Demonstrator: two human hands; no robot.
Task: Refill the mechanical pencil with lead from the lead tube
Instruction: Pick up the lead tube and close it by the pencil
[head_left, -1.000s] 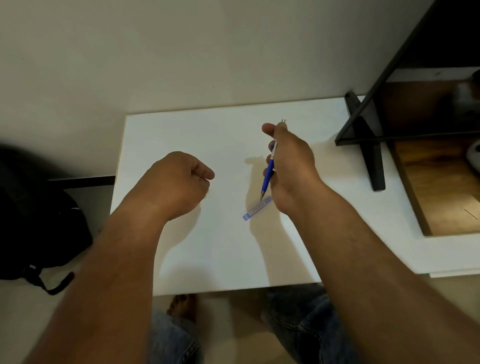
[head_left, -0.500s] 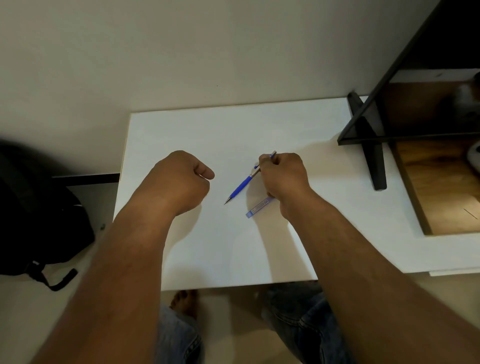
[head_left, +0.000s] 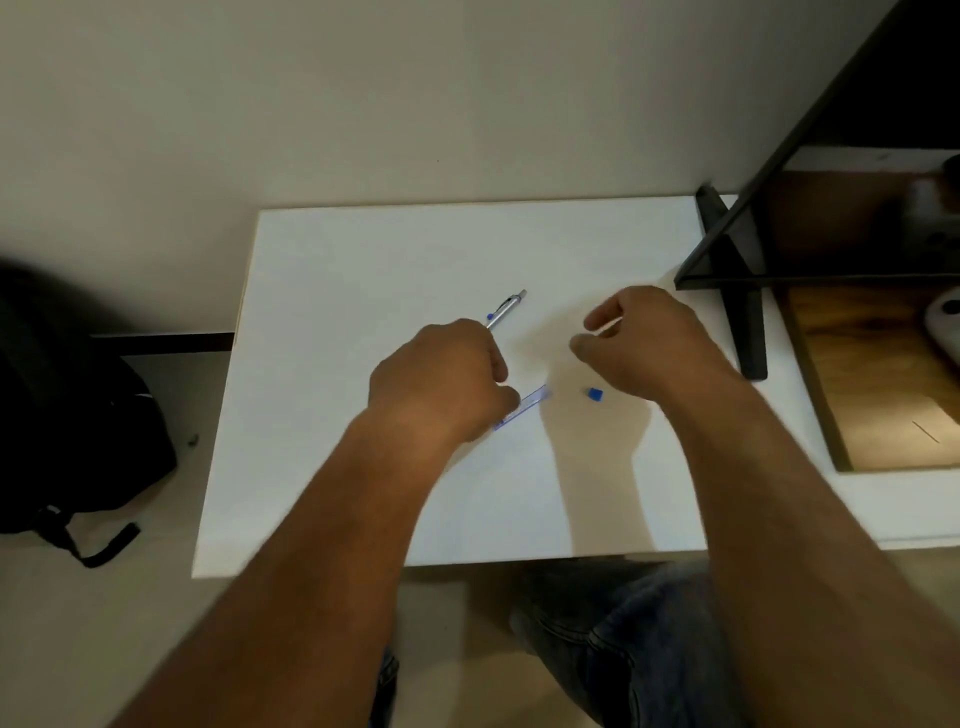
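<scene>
My left hand (head_left: 447, 379) is closed in a fist over the lower part of the mechanical pencil (head_left: 508, 307). Only the pencil's silver top end, with its clip, sticks out up and to the right. The clear blue lead tube (head_left: 532, 402) lies flat on the white table (head_left: 337, 291), its lower end hidden under my left hand. A small blue cap (head_left: 596, 394) lies on the table to the right of the tube. My right hand (head_left: 641, 343) hovers above the cap with thumb and fingers curled apart and nothing visible in them.
A black stand (head_left: 737, 291) and a dark frame stand at the table's right back corner, with a wooden surface (head_left: 872, 395) beyond. A black backpack (head_left: 72, 415) lies on the floor to the left. My knees in jeans (head_left: 623, 639) are below the table's front edge.
The pencil passed from my right hand to my left, which moved right over the tube's end. My right hand let go and moved right. A small blue cap now lies on the table.
</scene>
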